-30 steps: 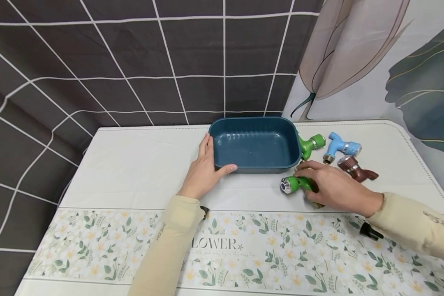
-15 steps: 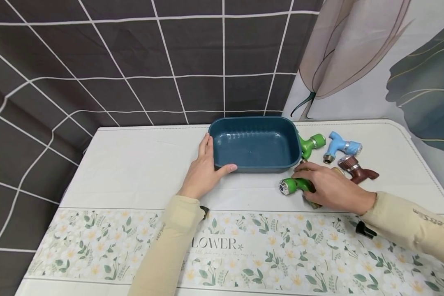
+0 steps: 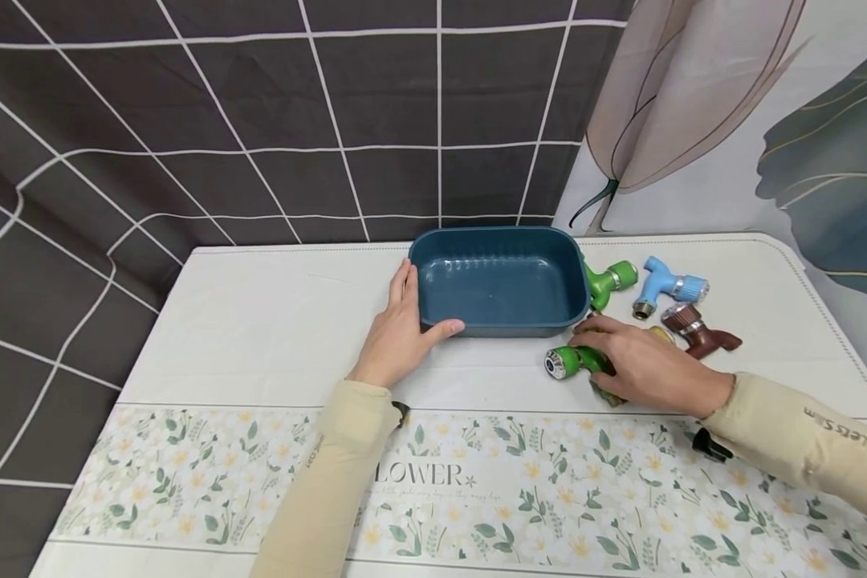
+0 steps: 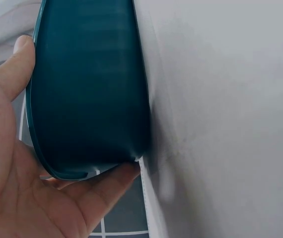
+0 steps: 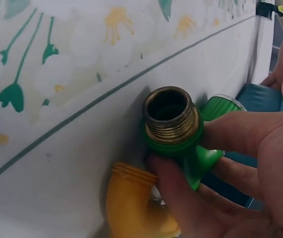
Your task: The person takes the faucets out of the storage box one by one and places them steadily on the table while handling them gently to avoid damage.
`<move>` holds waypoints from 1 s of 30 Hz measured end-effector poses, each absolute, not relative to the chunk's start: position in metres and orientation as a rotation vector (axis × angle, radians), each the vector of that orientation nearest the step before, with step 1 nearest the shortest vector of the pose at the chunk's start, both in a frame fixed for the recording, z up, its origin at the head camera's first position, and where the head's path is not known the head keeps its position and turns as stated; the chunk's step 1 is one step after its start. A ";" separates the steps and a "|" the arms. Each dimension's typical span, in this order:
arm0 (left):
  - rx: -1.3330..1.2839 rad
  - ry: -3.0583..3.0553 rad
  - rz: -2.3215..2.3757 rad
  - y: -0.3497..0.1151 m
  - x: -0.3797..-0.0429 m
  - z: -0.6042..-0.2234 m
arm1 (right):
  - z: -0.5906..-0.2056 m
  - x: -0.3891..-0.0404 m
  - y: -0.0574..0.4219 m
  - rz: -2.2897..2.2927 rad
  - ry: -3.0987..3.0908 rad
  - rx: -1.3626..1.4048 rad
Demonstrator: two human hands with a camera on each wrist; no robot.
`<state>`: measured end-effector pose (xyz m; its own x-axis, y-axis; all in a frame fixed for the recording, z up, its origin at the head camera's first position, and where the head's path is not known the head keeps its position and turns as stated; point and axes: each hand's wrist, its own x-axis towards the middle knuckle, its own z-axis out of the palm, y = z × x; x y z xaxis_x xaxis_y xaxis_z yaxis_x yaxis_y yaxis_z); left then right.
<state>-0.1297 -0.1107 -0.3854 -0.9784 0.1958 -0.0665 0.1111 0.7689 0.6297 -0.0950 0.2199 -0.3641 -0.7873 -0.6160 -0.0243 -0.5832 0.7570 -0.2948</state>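
Observation:
My left hand (image 3: 393, 341) rests against the left front corner of a dark teal plastic tub (image 3: 494, 329). The thumb lies along the front wall and the straight fingers along the left end, as the left wrist view also shows. Just off the tub's right front corner, my right hand (image 3: 643, 361) holds a green faucet (image 3: 562, 363) between thumb and fingers. Its threaded brass inlet (image 5: 170, 119) faces the right wrist camera, and its ribbed knob points left. Close under that hand lies a yellow faucet (image 5: 126, 201), mostly hidden in the head view.
Another green faucet (image 3: 610, 281) lies against the tub's right end. Beyond my right hand are a light blue faucet (image 3: 665, 285) and a dark brown one (image 3: 701, 331). The white table (image 3: 274, 321) ends at a dark checked backdrop (image 3: 260, 104).
My right hand has shifted slightly left with the green faucet, then stayed nearly still. Part of the yellow faucet has come into sight behind it. My left hand and the tub stay put.

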 end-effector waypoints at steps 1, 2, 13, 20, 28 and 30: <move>0.247 2.834 0.992 -0.111 -0.130 -0.386 | -0.364 -0.095 0.219 -0.413 2.830 -0.966; 0.247 2.834 0.991 -0.111 -0.130 -0.386 | -0.364 -0.095 0.219 -0.412 2.829 -0.958; 0.315 2.813 1.008 -0.114 -0.126 -0.383 | -0.351 -0.093 0.212 -0.345 2.854 -0.925; 0.326 2.929 1.013 -0.116 -0.125 -0.373 | -0.333 -0.097 0.201 -0.490 3.023 -0.865; 0.279 3.013 0.886 -0.113 -0.120 -0.355 | -0.337 -0.099 0.190 -0.711 3.226 -0.618; 0.265 3.012 0.839 -0.111 -0.119 -0.351 | -0.340 -0.100 0.187 -0.759 3.233 -0.526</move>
